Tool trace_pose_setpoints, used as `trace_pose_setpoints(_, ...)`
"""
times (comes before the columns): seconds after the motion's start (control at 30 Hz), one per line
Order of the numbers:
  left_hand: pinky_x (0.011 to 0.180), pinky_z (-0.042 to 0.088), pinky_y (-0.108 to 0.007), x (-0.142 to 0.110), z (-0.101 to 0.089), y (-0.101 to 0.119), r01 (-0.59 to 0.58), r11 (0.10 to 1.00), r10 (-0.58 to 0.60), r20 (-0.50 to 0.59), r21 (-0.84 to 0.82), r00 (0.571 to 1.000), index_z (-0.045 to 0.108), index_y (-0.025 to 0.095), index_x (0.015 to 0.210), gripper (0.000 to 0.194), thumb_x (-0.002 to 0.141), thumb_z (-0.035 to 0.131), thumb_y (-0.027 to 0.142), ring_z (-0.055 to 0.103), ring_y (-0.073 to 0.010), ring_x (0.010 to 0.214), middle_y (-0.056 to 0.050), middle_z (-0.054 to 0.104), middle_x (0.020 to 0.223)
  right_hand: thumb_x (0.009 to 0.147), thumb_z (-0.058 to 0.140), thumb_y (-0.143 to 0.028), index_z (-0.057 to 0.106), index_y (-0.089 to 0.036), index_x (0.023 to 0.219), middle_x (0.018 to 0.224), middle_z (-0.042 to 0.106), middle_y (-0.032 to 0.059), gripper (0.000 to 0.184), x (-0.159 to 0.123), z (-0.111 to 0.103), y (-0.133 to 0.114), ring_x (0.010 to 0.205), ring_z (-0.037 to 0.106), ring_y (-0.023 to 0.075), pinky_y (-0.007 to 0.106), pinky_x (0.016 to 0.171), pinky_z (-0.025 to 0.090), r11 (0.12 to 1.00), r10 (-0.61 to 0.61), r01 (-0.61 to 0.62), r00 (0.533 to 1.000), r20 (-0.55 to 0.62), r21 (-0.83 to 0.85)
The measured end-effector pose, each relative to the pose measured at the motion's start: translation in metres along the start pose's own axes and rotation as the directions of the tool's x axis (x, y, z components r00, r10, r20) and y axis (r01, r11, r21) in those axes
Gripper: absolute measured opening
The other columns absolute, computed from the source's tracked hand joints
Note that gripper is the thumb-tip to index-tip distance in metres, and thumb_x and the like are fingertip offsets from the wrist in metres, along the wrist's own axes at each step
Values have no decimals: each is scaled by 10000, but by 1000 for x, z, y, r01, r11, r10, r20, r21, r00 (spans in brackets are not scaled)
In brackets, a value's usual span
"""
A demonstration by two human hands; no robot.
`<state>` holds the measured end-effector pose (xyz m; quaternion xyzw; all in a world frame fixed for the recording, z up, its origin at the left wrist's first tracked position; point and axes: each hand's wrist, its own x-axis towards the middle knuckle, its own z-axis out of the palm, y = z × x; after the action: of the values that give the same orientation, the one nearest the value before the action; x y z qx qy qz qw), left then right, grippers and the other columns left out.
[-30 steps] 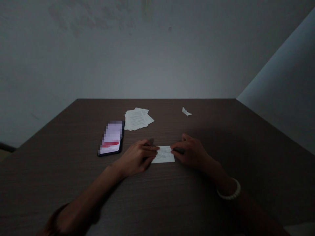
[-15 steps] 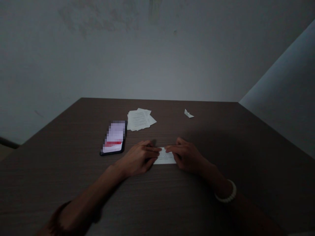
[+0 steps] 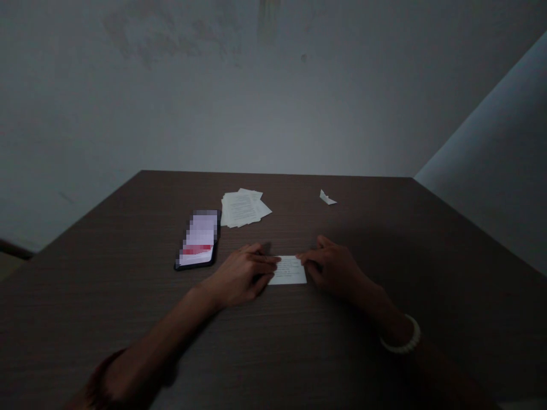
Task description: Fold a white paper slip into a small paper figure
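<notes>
A small printed sheet of paper (image 3: 289, 271) lies flat on the table in front of me, its top edge straight like a fold. My left hand (image 3: 244, 274) presses its left end down, fingers together and fingertips on the upper left part. At the upper right corner, the forefinger of my right hand (image 3: 331, 266) touches the top edge; its other fingers are curled and the thumb is near the right side. Parts of the paper's left end are hidden under my left fingers.
A phone (image 3: 199, 238) with a lit, blurred screen lies left of my left hand. Behind it is a loose pile of printed papers (image 3: 241, 208). A small folded paper boat (image 3: 327, 197) sits farther back on the brown table (image 3: 273, 347), before a wall (image 3: 273, 114).
My right fingers slid left along the paper's top edge towards my left hand, then back to the right corner. My left hand kept its place on the paper. The view shifted slightly.
</notes>
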<state>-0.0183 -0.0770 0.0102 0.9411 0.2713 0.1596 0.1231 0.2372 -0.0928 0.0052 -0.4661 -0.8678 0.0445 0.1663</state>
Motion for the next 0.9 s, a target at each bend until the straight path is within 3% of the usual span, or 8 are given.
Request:
trace_pose_setpoints(0.13,926,490,-437,0,0,0,-5,1000,5,-18,0,1000,729,165,1015,225,906,534,188,580,-245,1022,-43,690,1205,795,576,-137,714,-219,843,723,640,50,167,0,-3,0,760,531,198,270,575,298,999,48,-49,998,-33,-22)
trace_pose_setpoints(0.37,910,501,-434,0,-1,0,-18,1000,18,-27,9,999,721,166,1027,223,907,535,187,578,-254,1039,-41,696,1193,743,581,-99,672,-188,756,636,627,36,128,1,-5,-6,760,507,206,281,560,248,998,0,-5,997,-73,-63)
trace_pose_setpoints(0.63,926,496,-439,-2,-1,-2,0,1000,-1,-19,-23,1000,720,176,1038,223,894,550,184,569,-249,1043,-32,692,1199,741,580,-100,646,-178,708,632,614,38,107,3,-5,-9,735,491,201,290,581,299,994,-21,5,990,-143,-107)
trace_pose_setpoints(0.8,936,493,-431,-1,-2,-1,4,999,-5,-32,-40,999,715,180,1059,233,892,553,178,576,-236,1020,-38,689,1204,832,580,-163,665,-163,842,822,693,68,86,3,-5,-12,809,505,227,329,694,407,996,-71,57,979,-189,-75)
trace_pose_setpoints(0.9,949,488,-425,0,-2,0,2,999,-4,-44,-45,999,712,187,1074,242,904,540,178,580,-230,1031,-43,688,1206,852,625,-210,665,-188,977,1027,719,48,132,2,-2,-9,899,537,223,328,755,456,978,-190,195,979,-78,68)
